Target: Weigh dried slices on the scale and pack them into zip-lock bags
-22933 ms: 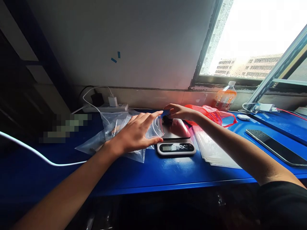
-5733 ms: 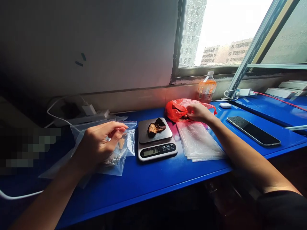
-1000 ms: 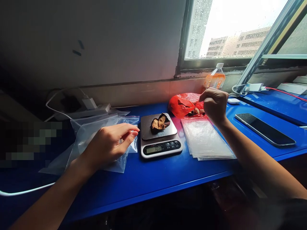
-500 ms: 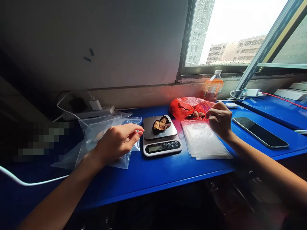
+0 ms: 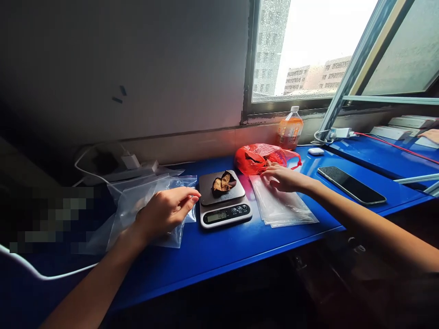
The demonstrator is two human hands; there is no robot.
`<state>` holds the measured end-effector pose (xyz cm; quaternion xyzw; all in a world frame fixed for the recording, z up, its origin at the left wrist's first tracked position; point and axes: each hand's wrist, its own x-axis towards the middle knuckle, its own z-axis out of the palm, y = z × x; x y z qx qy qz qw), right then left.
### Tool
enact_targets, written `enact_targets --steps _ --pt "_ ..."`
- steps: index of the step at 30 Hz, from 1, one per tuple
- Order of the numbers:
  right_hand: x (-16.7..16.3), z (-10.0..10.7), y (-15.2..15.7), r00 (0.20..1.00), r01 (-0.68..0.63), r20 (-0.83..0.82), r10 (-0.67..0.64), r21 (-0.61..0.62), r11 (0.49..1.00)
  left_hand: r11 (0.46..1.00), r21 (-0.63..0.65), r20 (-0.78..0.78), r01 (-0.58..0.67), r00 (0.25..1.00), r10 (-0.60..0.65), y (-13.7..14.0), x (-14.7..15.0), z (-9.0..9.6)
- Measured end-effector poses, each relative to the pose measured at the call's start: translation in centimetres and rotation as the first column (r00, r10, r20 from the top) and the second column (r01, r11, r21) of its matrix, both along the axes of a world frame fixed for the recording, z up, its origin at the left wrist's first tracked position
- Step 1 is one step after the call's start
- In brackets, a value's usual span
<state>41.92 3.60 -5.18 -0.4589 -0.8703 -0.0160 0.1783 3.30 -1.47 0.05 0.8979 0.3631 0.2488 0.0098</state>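
My left hand (image 5: 168, 208) hovers over clear zip bags (image 5: 123, 201), just left of a kitchen scale (image 5: 224, 214). Its thumb and fingers are closed, tips together, with nothing visible in them. On the scale's metal plate lie brown, curled dried pieces (image 5: 224, 183), and the display seems to read 10.8. My right hand (image 5: 284, 178) reaches across a stack of clear plastic bags (image 5: 291, 210) to the mouth of a red plastic bag (image 5: 248, 160). Its fingers are stretched out and thumb apart, fingertips at more dried pieces (image 5: 270, 163); whether they touch is unclear.
A phone (image 5: 351, 184) lies at right on the blue table (image 5: 206, 269), near a small white case (image 5: 316, 151). An orange drink bottle (image 5: 290, 130) stands behind the red bag. A power strip (image 5: 137, 171) and white cables are at back left. Another person's hand (image 5: 430, 135) shows at far right.
My right hand has moved left and opened from a closed grip, going from the red bag's right edge to its mouth. My left hand stays beside the scale. The view has shifted right.
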Motion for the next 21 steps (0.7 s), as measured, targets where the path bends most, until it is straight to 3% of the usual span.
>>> enact_targets --steps 8,12,16,18,21 --pt "-0.6 0.8 -0.2 0.994 0.05 0.084 -0.063 0.146 0.988 0.996 0.073 0.056 0.047 0.997 -0.051 -0.6 -0.3 0.6" --pt "-0.8 3.2 -0.8 0.992 0.007 0.122 -0.042 0.272 0.962 0.995 0.074 0.082 0.062 0.994 -0.068 -0.9 -0.1 0.5" --pt "-2.3 6.2 -2.5 0.977 -0.037 0.21 -0.041 0.356 0.934 0.996 -0.034 0.151 0.087 0.985 -0.081 -1.2 1.1 0.9" --pt "-3.8 7.5 -3.9 0.993 -0.039 0.118 -0.009 0.397 0.917 0.995 -0.046 0.224 0.091 0.971 -0.078 -1.5 2.3 1.5" --pt "-7.4 8.9 -6.1 0.986 -0.006 -0.152 0.071 0.392 0.92 0.996 0.031 0.309 0.079 0.947 -0.085 -1.7 4.3 2.7"
